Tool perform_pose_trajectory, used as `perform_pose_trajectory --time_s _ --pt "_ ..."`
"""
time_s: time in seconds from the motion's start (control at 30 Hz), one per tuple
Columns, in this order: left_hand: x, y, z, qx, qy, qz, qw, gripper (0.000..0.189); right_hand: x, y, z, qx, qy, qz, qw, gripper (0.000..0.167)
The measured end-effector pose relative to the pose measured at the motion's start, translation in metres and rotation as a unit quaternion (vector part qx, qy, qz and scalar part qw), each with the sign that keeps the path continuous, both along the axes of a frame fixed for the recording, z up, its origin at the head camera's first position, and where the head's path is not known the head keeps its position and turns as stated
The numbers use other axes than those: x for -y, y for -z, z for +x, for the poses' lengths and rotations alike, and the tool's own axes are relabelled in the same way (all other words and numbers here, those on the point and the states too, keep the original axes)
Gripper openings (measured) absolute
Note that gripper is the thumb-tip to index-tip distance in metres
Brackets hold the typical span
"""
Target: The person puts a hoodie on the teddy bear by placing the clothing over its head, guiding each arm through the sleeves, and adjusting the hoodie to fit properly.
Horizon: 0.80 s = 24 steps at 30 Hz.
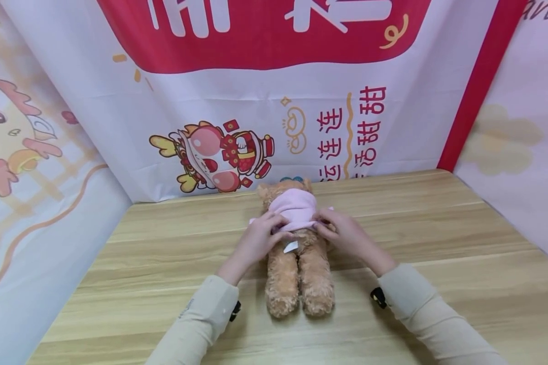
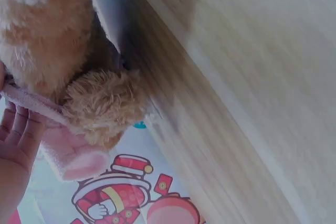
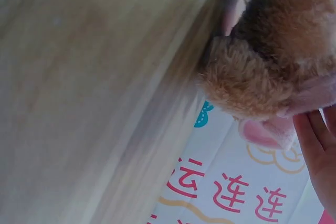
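A brown plush bear (image 1: pixel 298 276) lies on the wooden table, legs toward me, with a white tag (image 1: pixel 290 247) at its lower body. A pink top (image 1: pixel 294 205) covers its upper body. On the left, my left hand (image 1: pixel 261 234) pinches the top's lower edge; in the left wrist view its fingers are behind the hem (image 2: pixel 34 100) beside a loose sleeve (image 2: pixel 81 162). Across the bear, my right hand (image 1: pixel 344 230) pinches the same hem from the right. The right wrist view has a sleeve opening (image 3: pixel 265 132) hanging near the furry arm (image 3: pixel 241 80).
The wooden table (image 1: pixel 164 284) carries the bear near its far edge. Behind it hangs a white and red printed cloth (image 1: pixel 255 96), with patterned panels at the left (image 1: pixel 32 167) and right (image 1: pixel 520 167).
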State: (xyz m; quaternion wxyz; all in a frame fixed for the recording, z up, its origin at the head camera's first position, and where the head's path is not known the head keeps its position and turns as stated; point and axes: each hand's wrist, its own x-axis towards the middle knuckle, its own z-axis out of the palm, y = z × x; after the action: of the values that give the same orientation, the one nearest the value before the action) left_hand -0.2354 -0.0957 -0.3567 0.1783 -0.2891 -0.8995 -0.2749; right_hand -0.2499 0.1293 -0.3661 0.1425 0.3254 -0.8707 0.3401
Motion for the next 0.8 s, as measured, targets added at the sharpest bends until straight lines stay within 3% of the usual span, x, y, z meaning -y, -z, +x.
perform_pose_trajectory --time_s 0.13,0.23,0.4,0.5,0.63,0.8 --pt "0.004 0.002 -0.002 0.005 0.010 0.007 0.9999 0.013 -0.005 -0.001 0.002 0.052 -0.036 -0.015 0.9979 0.002" --pt "0.005 0.002 -0.001 0.010 0.009 -0.002 0.9999 0.010 -0.006 -0.002 0.003 0.083 -0.062 -0.033 0.9941 0.008" --pt "0.004 0.003 0.001 0.045 0.013 -0.017 0.9988 0.013 0.000 -0.002 0.003 0.096 -0.063 -0.042 0.9925 0.008" --pt "0.005 0.004 0.002 0.060 0.025 0.003 0.9979 0.022 0.001 -0.003 0.004 0.113 -0.060 -0.055 0.9902 0.006" --pt "0.009 0.007 0.003 0.036 0.032 0.019 0.9987 0.025 -0.003 -0.004 0.003 0.133 -0.072 -0.066 0.9863 0.007" --pt "0.015 0.008 0.005 0.025 0.044 -0.010 0.9987 0.013 -0.007 0.000 0.001 0.133 -0.094 -0.043 0.9857 0.009"
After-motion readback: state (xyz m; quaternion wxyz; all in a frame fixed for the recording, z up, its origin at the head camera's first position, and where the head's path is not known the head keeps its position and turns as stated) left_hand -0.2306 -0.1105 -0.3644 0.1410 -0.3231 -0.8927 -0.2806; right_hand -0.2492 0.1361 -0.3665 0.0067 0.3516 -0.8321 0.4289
